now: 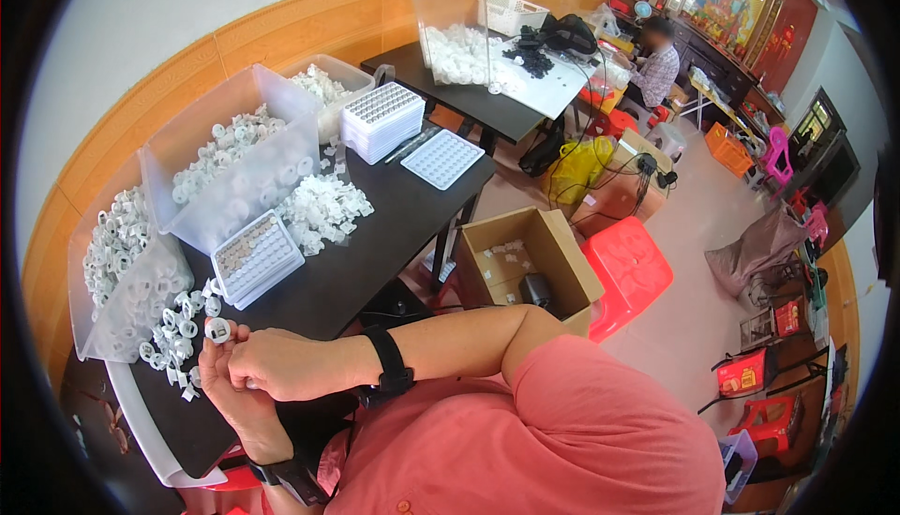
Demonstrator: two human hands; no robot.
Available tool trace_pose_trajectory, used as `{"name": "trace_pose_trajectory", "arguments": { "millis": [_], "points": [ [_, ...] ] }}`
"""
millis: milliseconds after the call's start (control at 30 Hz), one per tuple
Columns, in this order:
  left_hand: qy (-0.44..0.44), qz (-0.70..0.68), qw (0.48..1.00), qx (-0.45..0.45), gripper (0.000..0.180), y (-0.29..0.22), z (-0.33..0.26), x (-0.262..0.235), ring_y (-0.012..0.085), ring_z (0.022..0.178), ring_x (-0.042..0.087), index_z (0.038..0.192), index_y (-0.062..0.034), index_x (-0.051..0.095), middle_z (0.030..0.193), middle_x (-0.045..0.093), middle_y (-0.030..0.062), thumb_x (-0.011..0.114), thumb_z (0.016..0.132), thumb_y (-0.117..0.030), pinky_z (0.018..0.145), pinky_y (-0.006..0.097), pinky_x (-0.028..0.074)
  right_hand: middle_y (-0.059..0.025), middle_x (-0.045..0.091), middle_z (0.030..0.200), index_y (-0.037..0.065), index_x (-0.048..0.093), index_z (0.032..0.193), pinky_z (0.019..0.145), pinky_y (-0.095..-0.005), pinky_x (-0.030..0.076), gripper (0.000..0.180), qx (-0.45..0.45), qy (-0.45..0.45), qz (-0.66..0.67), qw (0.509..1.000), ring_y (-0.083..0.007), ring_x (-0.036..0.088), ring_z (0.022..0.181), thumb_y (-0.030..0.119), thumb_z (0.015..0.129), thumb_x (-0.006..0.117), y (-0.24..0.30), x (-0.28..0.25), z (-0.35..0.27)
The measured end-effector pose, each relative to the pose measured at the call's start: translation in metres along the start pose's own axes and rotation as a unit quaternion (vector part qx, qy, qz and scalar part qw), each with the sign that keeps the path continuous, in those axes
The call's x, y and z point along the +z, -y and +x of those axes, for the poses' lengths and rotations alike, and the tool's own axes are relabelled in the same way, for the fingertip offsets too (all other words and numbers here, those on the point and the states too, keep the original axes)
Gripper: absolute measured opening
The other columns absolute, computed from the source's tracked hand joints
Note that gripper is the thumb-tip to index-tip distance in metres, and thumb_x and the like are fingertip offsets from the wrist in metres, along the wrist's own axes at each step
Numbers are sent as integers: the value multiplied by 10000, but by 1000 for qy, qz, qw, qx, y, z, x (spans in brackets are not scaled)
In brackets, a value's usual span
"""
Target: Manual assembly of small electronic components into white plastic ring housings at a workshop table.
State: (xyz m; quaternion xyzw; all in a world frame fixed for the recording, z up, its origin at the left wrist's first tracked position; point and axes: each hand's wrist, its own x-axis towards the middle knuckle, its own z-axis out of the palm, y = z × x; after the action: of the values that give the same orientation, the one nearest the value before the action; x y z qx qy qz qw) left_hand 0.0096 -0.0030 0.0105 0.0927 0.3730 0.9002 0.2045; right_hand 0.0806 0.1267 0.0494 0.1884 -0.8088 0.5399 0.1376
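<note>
My left hand (232, 403) is raised over the near left end of the black table, its fingers closed on a small white ring-shaped plastic part (217, 330). Across it lies my right hand (291, 365), fingers curled together close beside the part. What the right fingers pinch, if anything, is hidden. A loose pile of similar white ring-shaped parts (172, 337) lies just left of my hands. Beyond them stands a stack of white pocketed trays (255, 257), its top one partly filled with small beige pieces. A heap of small white plastic pieces (323, 210) lies next to that stack.
Clear plastic bins (234, 164) full of white parts line the wall side. Farther along are a taller tray stack (382, 121) and a single white tray (442, 159). An open cardboard box (525, 253) and red stool (628, 276) stand right. Another person (656, 60) sits far off.
</note>
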Motion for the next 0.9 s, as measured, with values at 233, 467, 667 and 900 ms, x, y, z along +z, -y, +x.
{"name": "trace_pose_trajectory", "arguments": {
  "millis": [233,467,667,900],
  "points": [
    [-9,-11,1000,-9,361,0,-4,4,224,960,611,1260,-22,606,1056,660,102,569,1013,-283,897,376,501,-136,652,892,40,694,782,669,-451,515,91,-85,-70,-175,978,-330,657,817,128,786,671,-1,7,-6],
    [18,-35,999,-21,353,2,-4,1,243,969,621,1270,-36,608,1073,667,111,572,1012,-276,899,391,513,-142,638,907,36,645,755,636,-454,520,94,-97,-83,-183,975,-338,659,803,116,794,674,-5,4,-11],
    [49,-52,997,-29,332,1,1,0,241,956,629,1241,-45,619,1058,671,115,566,1014,-281,888,382,518,-153,629,904,25,580,880,594,-465,508,131,-9,-17,-154,988,-368,663,762,74,811,678,-7,-1,-10],
    [3,49,999,11,292,0,-10,-6,205,1031,653,1185,10,627,1086,687,84,490,1030,-196,914,339,510,-124,635,895,98,637,911,654,-471,522,78,-88,-87,-137,983,-377,650,748,107,846,681,-3,-2,-13]
  ]
}}
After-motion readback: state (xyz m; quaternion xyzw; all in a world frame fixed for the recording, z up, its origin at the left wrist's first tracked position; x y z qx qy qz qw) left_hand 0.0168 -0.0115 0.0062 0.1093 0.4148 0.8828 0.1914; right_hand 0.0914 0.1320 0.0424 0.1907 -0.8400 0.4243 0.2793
